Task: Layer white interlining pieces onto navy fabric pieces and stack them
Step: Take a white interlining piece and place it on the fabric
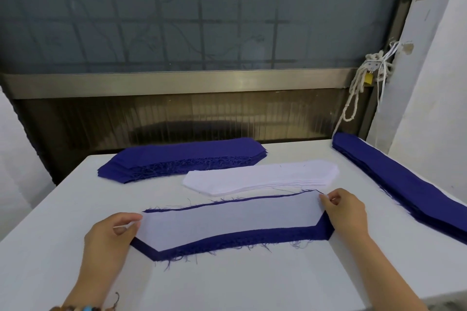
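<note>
White interlining piece point(227, 219) flat on navy fabric piece point(240, 240), near middle of table point(227, 285). Left end pinched by left hand point(108, 237), right corner likewise by right hand point(346, 212). White stack point(260, 177) just beyond.

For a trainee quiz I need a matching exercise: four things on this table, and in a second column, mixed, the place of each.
Things
1 white stack
2 frayed navy stack
3 long navy stack
4 single white piece

Places
a at the right side
b nearest the person
c back left
d centre

Pairs: 1-d, 2-c, 3-a, 4-b
</note>
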`<control>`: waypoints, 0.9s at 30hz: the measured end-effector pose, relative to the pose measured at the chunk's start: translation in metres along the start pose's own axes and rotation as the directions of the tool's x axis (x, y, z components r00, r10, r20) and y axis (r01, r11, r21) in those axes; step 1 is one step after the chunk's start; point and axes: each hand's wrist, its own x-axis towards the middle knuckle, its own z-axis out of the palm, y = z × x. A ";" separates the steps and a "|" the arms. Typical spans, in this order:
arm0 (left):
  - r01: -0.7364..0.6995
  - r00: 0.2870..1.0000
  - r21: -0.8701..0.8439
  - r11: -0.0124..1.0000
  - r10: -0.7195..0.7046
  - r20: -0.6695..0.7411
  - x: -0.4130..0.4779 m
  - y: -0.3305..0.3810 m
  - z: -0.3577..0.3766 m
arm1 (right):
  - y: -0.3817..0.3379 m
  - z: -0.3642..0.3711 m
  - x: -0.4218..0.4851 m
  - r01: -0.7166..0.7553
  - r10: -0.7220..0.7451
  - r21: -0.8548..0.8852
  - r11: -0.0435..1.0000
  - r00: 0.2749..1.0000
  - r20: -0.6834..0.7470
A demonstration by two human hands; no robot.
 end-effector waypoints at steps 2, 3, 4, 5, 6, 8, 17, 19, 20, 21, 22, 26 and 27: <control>-0.014 0.999 0.019 1.000 0.013 0.030 0.005 0.001 0.000 | 0.001 -0.005 0.003 -0.002 0.002 -0.008 1.000 0.999 0.035; -0.017 0.999 0.020 1.000 0.016 0.043 0.007 0.001 0.000 | 0.002 -0.006 0.004 -0.001 0.001 0.001 1.000 0.999 0.044; -0.015 0.999 0.014 1.000 0.015 0.051 0.007 0.001 0.000 | 0.004 -0.007 0.004 -0.001 0.000 0.015 1.000 0.999 0.047; -0.014 0.999 0.005 1.000 0.014 0.052 0.007 0.000 0.001 | 0.006 -0.008 0.004 -0.003 0.002 0.030 1.000 0.999 0.045; -0.016 0.999 -0.007 1.000 0.016 0.046 0.007 -0.002 0.001 | 0.007 -0.007 0.004 -0.005 0.004 0.043 0.999 0.999 0.040; -0.027 0.999 -0.020 0.999 0.028 0.032 0.005 -0.004 0.002 | 0.008 -0.006 0.003 -0.008 0.007 0.054 0.999 1.000 0.025; -0.111 0.994 0.069 0.991 0.109 0.025 0.005 -0.004 0.004 | 0.009 -0.004 0.003 -0.010 0.009 0.049 0.999 1.000 0.007; -0.122 0.992 0.079 0.989 0.121 0.021 0.005 -0.004 0.005 | 0.008 -0.004 0.003 -0.003 0.003 0.041 0.999 1.000 0.006; -0.124 0.992 0.082 0.989 0.123 0.021 0.005 -0.004 0.005 | 0.008 -0.003 0.003 -0.004 0.004 0.040 0.999 1.000 0.004; -0.126 0.992 0.086 0.988 0.125 0.024 0.005 -0.005 0.005 | 0.008 -0.003 0.003 -0.007 0.007 0.041 0.999 1.000 0.001; -0.128 0.992 0.091 0.988 0.126 0.027 0.005 -0.006 0.005 | 0.008 -0.004 0.003 -0.009 0.009 0.041 0.999 1.000 -0.001; -0.120 0.993 0.099 0.988 0.118 0.025 0.006 -0.008 0.005 | 0.008 -0.003 0.002 0.001 -0.001 0.030 1.000 1.000 -0.006; -0.111 0.994 0.094 0.989 0.109 0.020 0.006 -0.009 0.005 | 0.007 -0.003 0.002 0.006 -0.006 0.026 1.000 1.000 -0.008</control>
